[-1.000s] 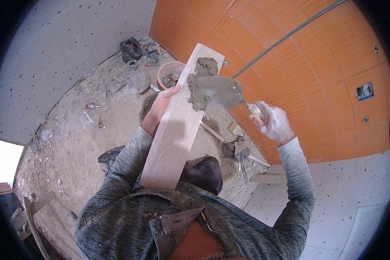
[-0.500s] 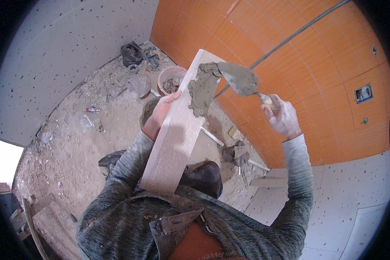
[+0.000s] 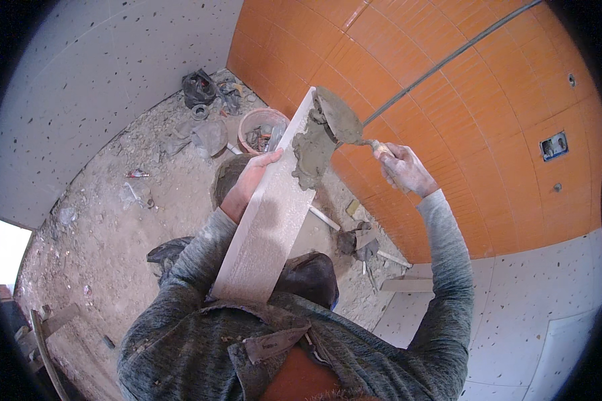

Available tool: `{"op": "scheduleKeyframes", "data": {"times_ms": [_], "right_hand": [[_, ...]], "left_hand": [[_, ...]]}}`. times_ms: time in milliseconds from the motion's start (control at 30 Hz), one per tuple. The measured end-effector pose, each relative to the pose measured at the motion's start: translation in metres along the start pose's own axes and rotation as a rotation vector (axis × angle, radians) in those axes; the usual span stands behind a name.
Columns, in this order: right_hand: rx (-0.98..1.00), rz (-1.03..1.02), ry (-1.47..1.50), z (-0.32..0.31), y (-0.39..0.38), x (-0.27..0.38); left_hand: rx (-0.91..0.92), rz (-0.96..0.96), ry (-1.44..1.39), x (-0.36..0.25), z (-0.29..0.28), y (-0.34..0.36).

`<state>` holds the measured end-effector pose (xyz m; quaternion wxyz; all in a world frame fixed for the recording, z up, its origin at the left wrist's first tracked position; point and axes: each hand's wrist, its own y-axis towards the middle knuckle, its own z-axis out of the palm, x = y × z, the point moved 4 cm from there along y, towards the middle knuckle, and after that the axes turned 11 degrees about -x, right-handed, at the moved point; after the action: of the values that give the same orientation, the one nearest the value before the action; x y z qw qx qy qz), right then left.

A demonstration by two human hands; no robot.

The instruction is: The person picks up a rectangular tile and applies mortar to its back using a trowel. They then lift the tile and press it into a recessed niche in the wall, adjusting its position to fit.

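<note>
My left hand [image 3: 248, 183] grips the left edge of a long, pale, speckled board [image 3: 254, 247], which is held tilted, its near end against my body. Grey mortar [image 3: 309, 160] covers part of the board's far end. My right hand [image 3: 406, 172] is closed round the handle of a trowel [image 3: 341, 119], whose mortar-coated blade lies at the board's far right corner, over the mortar.
A pink bucket [image 3: 253, 120] of debris and a darker bucket [image 3: 224, 177] stand beyond the board. Dark bags [image 3: 199, 89], pipes [image 3: 324, 218] and rubble lie on the floor [image 3: 127, 234]. An orange tiled wall [image 3: 488, 167] rises right; a grey wall [image 3: 93, 73] stands left.
My right hand first rose rightward, carrying the trowel off the board's edge, then moved back left to the board's top end. The board's far end sits slightly lower in the picture.
</note>
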<state>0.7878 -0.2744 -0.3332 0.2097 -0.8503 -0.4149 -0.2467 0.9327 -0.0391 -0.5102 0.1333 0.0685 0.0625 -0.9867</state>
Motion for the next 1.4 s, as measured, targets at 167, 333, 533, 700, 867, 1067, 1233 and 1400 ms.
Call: {"op": "scheduleKeyframes", "data": {"times_ms": [167, 333, 533, 700, 867, 1067, 1233, 1400], "right_hand": [[-0.018, -0.008, 0.069, 0.015, 0.000, -0.014], [-0.008, 0.007, 0.056, 0.030, -0.007, -0.028], [-0.015, 0.019, 0.021, 0.033, -0.013, -0.035], [-0.081, -0.067, -0.099, 0.026, -0.010, -0.047], [-0.064, 0.078, -0.056, 0.000, -0.034, -0.025], [-0.007, 0.101, 0.114, -0.006, -0.040, -0.012], [-0.022, 0.061, 0.134, -0.002, -0.039, 0.018], [-0.084, -0.017, -0.221, 0.007, -0.022, 0.029]], "left_hand": [[0.067, 0.003, -0.019, -0.004, 0.001, -0.002], [-0.003, 0.014, -0.024, -0.004, 0.000, 0.000], [0.006, 0.023, -0.046, -0.004, 0.014, -0.007], [0.220, -0.017, -0.063, -0.005, -0.004, 0.001], [0.119, -0.037, 0.031, -0.010, -0.035, 0.015], [0.040, 0.036, 0.021, -0.006, 0.015, -0.005], [0.054, 0.036, 0.095, -0.010, 0.003, -0.001], [-0.074, 0.043, 0.086, -0.004, 0.002, 0.002]]}}
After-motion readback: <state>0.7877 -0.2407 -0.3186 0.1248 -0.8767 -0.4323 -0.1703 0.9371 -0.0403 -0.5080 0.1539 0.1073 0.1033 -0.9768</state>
